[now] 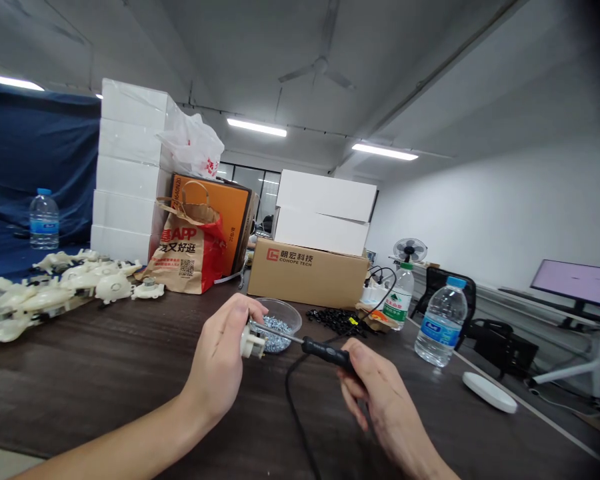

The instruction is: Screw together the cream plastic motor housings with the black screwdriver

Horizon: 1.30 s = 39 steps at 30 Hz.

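from my remote post i record the right hand (pixel 380 387) closed around the black handle of a screwdriver (pixel 325 351), and the left hand (pixel 220 353) pinching a small white part (pixel 251 343) between thumb and fingers, clear of the table (pixel 145 387). the shaft points left into the part; the fingers hide the tip, so i cannot tell whether it is seated. i judge the step in hand to be driving or setting a screw; the next move calls for a firm left pinch and the shaft held in line. a black cable (pixel 293 393) crosses the dark wood-grain top, passing behind the handle. just beyond the part stands a clear dish (pixel 293 317) of silvery screws, with loose black pieces (pixel 330 320) to its right. a heap of white housings (pixel 65 287) lies at left; a blue-capped bottle (pixel 441 327) stands at right, with a white oval object (pixel 490 392) lying near it. behind the dish i note a cardboard box (pixel 310 280), and left of it a paper bag (pixel 187 250). farther off are a monitor (pixel 580 280), a black chair (pixel 445 293) and lit ceiling tubes (pixel 257 127).
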Motion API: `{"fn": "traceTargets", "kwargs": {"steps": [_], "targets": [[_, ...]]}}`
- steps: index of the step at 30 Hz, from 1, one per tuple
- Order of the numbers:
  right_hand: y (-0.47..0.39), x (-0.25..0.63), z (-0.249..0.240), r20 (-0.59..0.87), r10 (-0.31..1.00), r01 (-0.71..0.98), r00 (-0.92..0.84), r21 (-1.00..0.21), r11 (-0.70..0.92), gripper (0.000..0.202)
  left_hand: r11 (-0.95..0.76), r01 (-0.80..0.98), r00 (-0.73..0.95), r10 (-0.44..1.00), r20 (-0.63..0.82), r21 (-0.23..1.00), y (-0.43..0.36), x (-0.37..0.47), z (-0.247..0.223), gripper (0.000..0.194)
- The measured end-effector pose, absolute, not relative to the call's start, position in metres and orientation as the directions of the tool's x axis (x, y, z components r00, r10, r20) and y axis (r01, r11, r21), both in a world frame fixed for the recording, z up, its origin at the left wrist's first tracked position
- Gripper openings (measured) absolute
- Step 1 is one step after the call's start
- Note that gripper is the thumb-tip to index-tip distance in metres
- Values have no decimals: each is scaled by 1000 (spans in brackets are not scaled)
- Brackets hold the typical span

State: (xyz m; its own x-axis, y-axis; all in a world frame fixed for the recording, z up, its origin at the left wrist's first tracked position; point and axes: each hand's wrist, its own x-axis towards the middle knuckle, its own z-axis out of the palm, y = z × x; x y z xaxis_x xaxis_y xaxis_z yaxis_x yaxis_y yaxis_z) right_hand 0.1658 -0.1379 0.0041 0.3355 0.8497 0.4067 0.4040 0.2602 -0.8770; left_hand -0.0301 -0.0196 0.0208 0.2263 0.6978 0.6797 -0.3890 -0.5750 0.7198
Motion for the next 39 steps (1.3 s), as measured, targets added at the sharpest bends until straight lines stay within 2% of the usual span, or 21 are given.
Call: {"fn": "traceTargets", "kwargs": {"steps": [2, 4, 8, 11, 13, 14, 15, 17, 20, 21, 22, 23, 24, 25, 27, 30, 32, 34, 36, 38, 39], "targets": [[-136, 167, 4, 372, 869, 430, 325, -877, 215, 54, -572, -386, 224, 703, 675, 723, -18, -30, 22, 43], [-135, 167, 6, 427, 856, 544, 291, -810, 219, 49, -547, -395, 240, 714, 657, 738, -16, -30, 22, 44], [-137, 167, 11, 601, 792, 850, 112, -471, 238, 26, -459, -409, 335, 728, 598, 788, -14, -28, 20, 45], [-141, 170, 10, 670, 742, 942, -26, -232, 242, 19, -445, -373, 379, 728, 572, 814, -15, -29, 20, 46], [-144, 171, 7, 691, 717, 956, -92, -139, 257, 20, -475, -324, 409, 709, 574, 818, -17, -31, 22, 46], [-145, 171, 5, 691, 715, 953, -105, -135, 270, 22, -493, -303, 428, 695, 579, 816, -17, -32, 23, 45], [-146, 170, 3, 682, 725, 944, -94, -170, 283, 25, -509, -288, 445, 679, 584, 811, -17, -34, 25, 45], [-147, 167, 2, 604, 797, 883, 4, -375, 280, 34, -540, -275, 462, 651, 602, 795, -17, -36, 27, 45], [-144, 162, 4, 258, 964, 578, 68, -798, 173, 49, -591, -271, 449, 621, 643, 760, -15, -39, 29, 46], [-143, 162, 6, 171, 985, 487, 37, -863, 132, 52, -602, -268, 444, 616, 651, 752, -14, -39, 29, 46], [-142, 161, 8, 143, 990, 462, 16, -879, 120, 54, -603, -265, 447, 615, 650, 753, -13, -39, 29, 47], [-141, 161, 10, 176, 984, 512, 26, -848, 138, 53, -590, -262, 455, 623, 637, 764, -13, -39, 29, 47], [-142, 160, 12, 255, 965, 621, 53, -765, 168, 48, -569, -259, 464, 636, 617, 780, -13, -38, 29, 48], [-143, 160, 13, 359, 931, 752, 65, -631, 191, 41, -547, -254, 473, 649, 596, 797, -14, -38, 29, 49], [-145, 159, 14, 539, 842, 937, -15, -287, 201, 27, -526, -227, 500, 660, 562, 820, -16, -37, 29, 46], [-148, 160, 14, 645, 734, 976, -214, 121, 179, 26, -545, -140, 578, 633, 515, 827, -19, -36, 30, 36], [-148, 162, 14, 678, 678, 955, -285, 264, 137, 30, -577, -66, 617, 617, 488, 814, -19, -35, 28, 40], [-148, 165, 14, 690, 646, 937, -327, 325, 127, 31, -631, -8, 625, 603, 497, 776, -18, -34, 25, 34], [-150, 166, 13, 684, 642, 933, -347, 318, 165, 31, -686, 15, 625, 575, 529, 728, -17, -32, 21, 25], [-152, 165, 11, 668, 679, 953, -304, 208, 222, 31, -727, 5, 625, 538, 566, 687, -17, -32, 18, 22], [-152, 163, 10, 655, 713, 965, -250, 104, 242, 31, -743, -1, 621, 524, 582, 670, -17, -32, 17, 22]]}}
